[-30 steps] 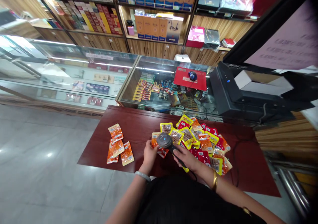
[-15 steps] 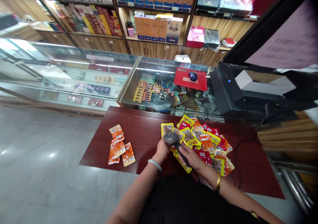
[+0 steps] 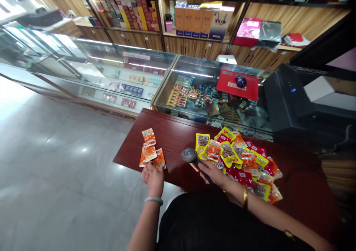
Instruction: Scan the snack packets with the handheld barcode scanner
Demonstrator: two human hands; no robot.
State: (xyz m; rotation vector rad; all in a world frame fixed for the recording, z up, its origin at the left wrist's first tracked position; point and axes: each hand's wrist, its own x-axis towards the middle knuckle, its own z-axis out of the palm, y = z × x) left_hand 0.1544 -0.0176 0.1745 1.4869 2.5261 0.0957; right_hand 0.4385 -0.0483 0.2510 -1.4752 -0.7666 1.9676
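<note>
Swinging away from the scanner, the left hand is now sitting at the orange packets; half a second ago it was tucking in under the scanner's head. Meanwhile the scanner, which was overlapping the edge of the pile, is now pointing out just left of it.

Far left of the scanner, grey floor is showing. Well apart from the scanner, also to its left, four orange packets are lying partly overlapped on the bench. Left fingers are bending over their near edges; whether that grip is grasping a packet or only touching, I cannot tell. A pale bangle is circling the wrist. Beyond the scanner, a glass case is standing behind the bench.

Wrapped around the scanner's handle, the right hand is grasping it firmly, a gold bracelet circling its wrist. Just right of the scanner, the pile of yellow, red and orange packets is spreading out. Behind and right of the scanner, a mouse is resting on a red mat. Farthest right of it, a dark machine is standing.
</note>
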